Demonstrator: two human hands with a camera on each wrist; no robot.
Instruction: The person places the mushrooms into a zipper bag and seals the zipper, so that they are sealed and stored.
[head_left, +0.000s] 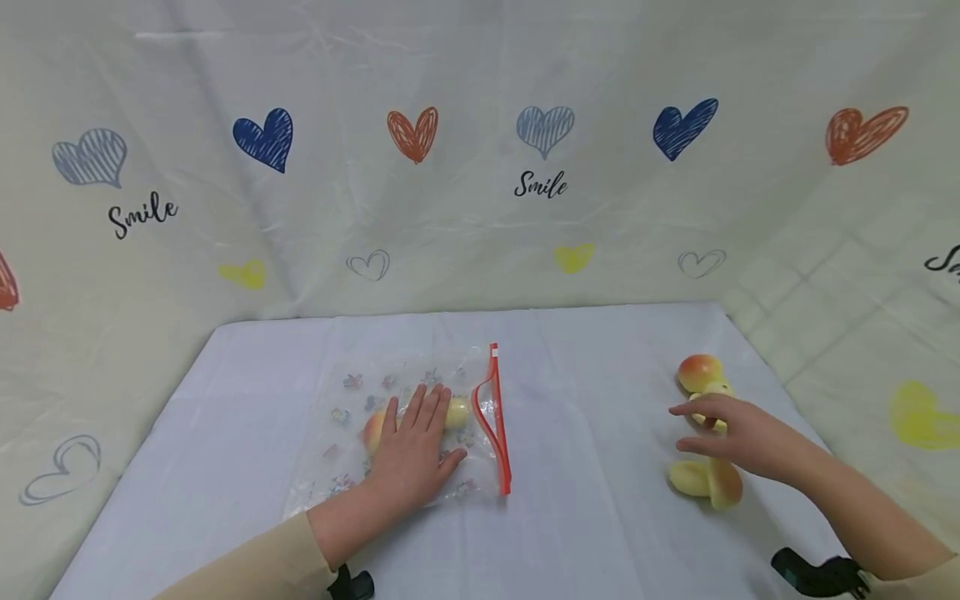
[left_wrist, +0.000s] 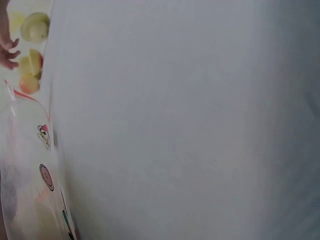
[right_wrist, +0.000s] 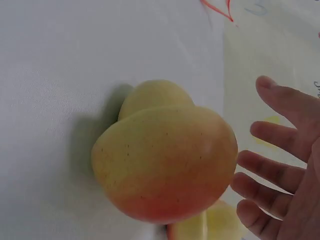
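My left hand lies spread over a clear zip bag with small printed figures and a red zip edge. Under the fingers, inside the bag, shows a toy mushroom with a pale stem and reddish cap; its middle is hidden by the hand. Over on the right, my right hand hovers among yellow-and-red toy mushrooms, fingers apart and holding nothing. The nearer mushroom lies just below it; a farther one is partly covered. In the right wrist view the fingertips are beside a large mushroom cap.
A white cloth covers the table. Behind it hangs a pale curtain printed with hearts and "Smile". The two red zip strips bow apart along the bag's right end. A dark wrist strap sits on the right forearm.
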